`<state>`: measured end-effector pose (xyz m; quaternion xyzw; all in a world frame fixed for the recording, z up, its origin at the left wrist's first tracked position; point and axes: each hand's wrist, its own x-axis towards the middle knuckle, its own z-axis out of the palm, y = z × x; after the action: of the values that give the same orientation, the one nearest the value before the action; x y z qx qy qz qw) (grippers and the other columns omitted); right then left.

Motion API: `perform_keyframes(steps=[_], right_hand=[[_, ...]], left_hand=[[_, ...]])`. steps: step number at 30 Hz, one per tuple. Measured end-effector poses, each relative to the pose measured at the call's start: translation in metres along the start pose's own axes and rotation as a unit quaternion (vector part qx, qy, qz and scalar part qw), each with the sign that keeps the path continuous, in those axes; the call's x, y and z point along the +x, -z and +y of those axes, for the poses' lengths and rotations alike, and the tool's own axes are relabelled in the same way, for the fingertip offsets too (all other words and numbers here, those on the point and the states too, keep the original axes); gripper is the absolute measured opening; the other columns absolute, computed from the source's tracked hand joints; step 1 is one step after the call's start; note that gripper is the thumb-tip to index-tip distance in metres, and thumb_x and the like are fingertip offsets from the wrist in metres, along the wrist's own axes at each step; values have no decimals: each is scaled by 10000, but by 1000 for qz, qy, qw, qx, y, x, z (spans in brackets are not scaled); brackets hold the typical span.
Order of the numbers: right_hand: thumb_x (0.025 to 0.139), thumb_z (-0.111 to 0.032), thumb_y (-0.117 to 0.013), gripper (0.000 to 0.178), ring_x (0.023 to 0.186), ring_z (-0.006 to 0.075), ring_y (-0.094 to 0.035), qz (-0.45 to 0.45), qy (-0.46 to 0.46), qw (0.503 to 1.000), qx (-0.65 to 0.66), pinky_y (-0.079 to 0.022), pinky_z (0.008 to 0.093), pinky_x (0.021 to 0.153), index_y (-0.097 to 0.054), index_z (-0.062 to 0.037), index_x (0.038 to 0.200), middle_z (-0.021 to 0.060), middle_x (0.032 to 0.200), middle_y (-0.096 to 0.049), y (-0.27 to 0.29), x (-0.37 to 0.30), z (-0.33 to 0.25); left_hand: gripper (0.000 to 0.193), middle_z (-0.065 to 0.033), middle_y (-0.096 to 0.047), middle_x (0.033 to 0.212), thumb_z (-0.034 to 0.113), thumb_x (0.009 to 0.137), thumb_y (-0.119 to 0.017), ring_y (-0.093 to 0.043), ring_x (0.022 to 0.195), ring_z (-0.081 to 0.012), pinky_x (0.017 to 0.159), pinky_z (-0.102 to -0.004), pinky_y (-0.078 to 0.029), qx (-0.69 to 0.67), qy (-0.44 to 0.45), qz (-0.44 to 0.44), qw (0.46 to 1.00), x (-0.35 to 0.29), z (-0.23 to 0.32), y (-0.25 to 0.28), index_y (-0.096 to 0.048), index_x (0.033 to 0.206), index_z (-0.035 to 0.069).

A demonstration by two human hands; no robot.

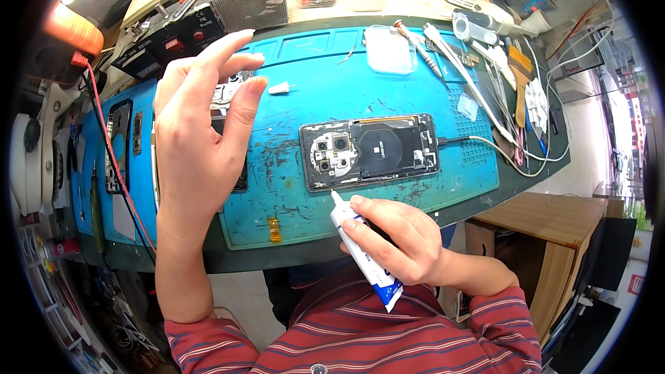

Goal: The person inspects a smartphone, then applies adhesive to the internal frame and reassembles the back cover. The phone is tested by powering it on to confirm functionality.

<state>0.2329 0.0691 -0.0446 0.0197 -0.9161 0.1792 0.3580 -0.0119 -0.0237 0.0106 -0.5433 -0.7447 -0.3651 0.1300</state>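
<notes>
The blue mat [277, 201] spread out under and all around the uncovered phone [370, 151], which lay flat, its camera end to the left. The left forearm rose almost straight up from a striped sleeve [208, 346], and the left hand [251, 62] was lifted to the left of the phone, its back toward me. Its thumb and fingers curved rightward with a wide gap between them, and I saw nothing held there. Two fingers showed; the others were tucked out of sight.

The right forearm slanted in from the lower right, bringing the right hand [402, 235] to the near side of the phone. Thumb and fingers were closed around a white-and-blue tube [351, 228], its nozzle tilted up at the phone's near edge; whether the tip touched, I couldn't tell. The gripping fingers covered the tube's middle.

A second phone [223, 95], left of the uncovered one, was mostly blocked by the left hand, leaving only bits in view. A cord [454, 141] ran from the uncovered phone's right end. The smallest thing, a white cap [279, 88], sat beyond it to the left, near the left thumb.
</notes>
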Motion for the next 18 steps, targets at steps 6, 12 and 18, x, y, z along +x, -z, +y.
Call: perform_keyframes(steps=[6, 12, 18], right_hand=[[800, -102, -761, 298, 818, 244, -699, 2, 2, 1000, -8, -597, 309, 683, -695, -20, 1079, 168, 1093, -675, 3, -2, 1], [802, -97, -758, 293, 828, 244, -698, 5, 3, 1000, -13, -598, 310, 684, -696, -18, 1077, 167, 1108, -672, 5, -6, 3], [802, -96, -758, 295, 836, 243, -698, 3, 0, 1000, -20, -600, 312, 688, -695, -16, 1079, 167, 1113, -670, 9, -9, 5]], left_hand=[[349, -59, -735, 1025, 192, 942, -657, -605, 938, -212, 906, -352, -434, 4, -4, -6, 1000, 0, -1, -2, -622, 1264, 61], [357, -58, -736, 1026, 190, 941, -656, -610, 947, -222, 920, -357, -426, 13, -3, -15, 1000, -1, -1, -3, -616, 1273, 65], [362, -53, -735, 1037, 188, 946, -649, -606, 967, -219, 929, -359, -420, 14, 11, -24, 1000, 0, -1, -5, -610, 1284, 66]])
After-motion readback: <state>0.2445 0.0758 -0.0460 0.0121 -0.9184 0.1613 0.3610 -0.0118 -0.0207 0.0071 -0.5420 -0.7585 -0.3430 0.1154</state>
